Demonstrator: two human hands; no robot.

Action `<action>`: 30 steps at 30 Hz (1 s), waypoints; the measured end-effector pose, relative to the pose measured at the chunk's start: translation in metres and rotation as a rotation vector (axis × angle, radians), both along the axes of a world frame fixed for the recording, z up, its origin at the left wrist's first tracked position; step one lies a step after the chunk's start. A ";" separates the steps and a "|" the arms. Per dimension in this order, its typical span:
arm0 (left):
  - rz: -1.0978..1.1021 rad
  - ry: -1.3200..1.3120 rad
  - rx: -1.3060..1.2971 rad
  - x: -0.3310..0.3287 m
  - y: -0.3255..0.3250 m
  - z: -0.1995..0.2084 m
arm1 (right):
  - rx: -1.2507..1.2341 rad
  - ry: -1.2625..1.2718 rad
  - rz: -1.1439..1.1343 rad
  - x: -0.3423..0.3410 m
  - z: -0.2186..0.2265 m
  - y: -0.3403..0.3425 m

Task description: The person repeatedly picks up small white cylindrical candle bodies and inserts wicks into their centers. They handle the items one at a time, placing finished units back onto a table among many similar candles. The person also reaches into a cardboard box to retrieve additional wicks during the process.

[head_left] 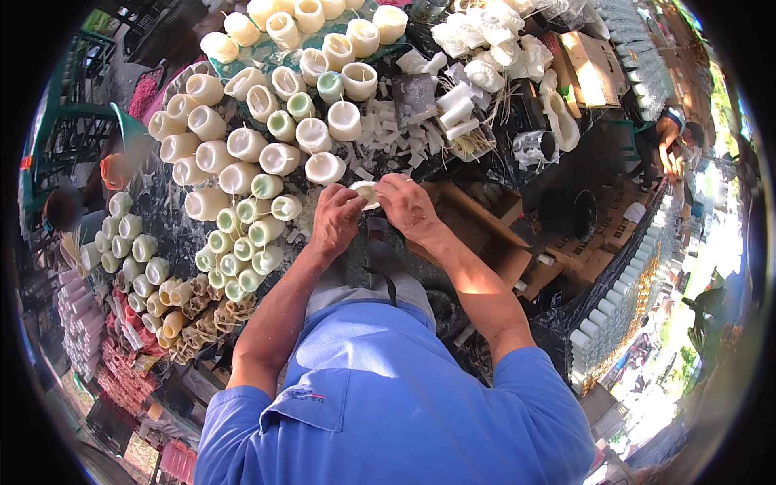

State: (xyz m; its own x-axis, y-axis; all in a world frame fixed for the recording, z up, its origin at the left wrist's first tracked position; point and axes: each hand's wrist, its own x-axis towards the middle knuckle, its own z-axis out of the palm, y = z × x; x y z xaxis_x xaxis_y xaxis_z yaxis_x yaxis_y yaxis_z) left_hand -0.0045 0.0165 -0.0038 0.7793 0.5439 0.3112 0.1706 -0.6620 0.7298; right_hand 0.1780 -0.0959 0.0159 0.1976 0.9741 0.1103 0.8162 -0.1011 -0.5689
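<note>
Over the near edge of the work table, a small cream wax candle shell (366,194) sits between my two hands, its rounded rim turned up toward me. My left hand (336,215) pinches its left side with bent fingers. From the right, my right hand (408,208) grips the same shell, its fingers covering part of the rim. Just beyond my left hand stands a cream hollow candle (325,168), apart from it. Rows of similar cream candles (238,177) fill the table to the left, with pale green ones (229,219) nearer me.
White wax offcuts (386,129) lie beyond my hands. An open cardboard box (477,230) stands below my right forearm, near a black bucket (570,212). White moulded pieces (489,40) are piled at the far right. Another person's hand (670,149) shows at the right.
</note>
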 end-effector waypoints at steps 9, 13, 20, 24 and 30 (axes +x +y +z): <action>0.012 0.206 -0.399 0.014 0.026 0.005 | -0.052 0.469 -0.300 -0.029 0.013 -0.017; 0.015 0.221 -0.428 0.020 0.028 0.006 | -0.003 0.214 -0.195 -0.041 0.006 -0.001; 0.033 0.204 -0.412 0.014 0.020 0.007 | -0.167 0.087 -0.551 0.032 -0.038 -0.006; 0.073 0.246 -0.467 0.011 0.020 0.013 | -0.320 -0.066 -0.675 0.054 -0.096 0.008; 0.099 0.232 -0.514 0.010 0.017 0.014 | -0.128 0.068 -0.618 0.042 -0.096 0.005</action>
State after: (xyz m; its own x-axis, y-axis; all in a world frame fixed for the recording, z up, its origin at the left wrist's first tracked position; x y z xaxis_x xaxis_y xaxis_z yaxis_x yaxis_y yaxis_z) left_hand 0.0059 0.0337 0.0107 0.7334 0.6541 -0.1853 0.4077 -0.2050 0.8898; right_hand 0.2195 -0.0906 -0.0799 0.7301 0.6826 -0.0315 0.5481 -0.6125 -0.5696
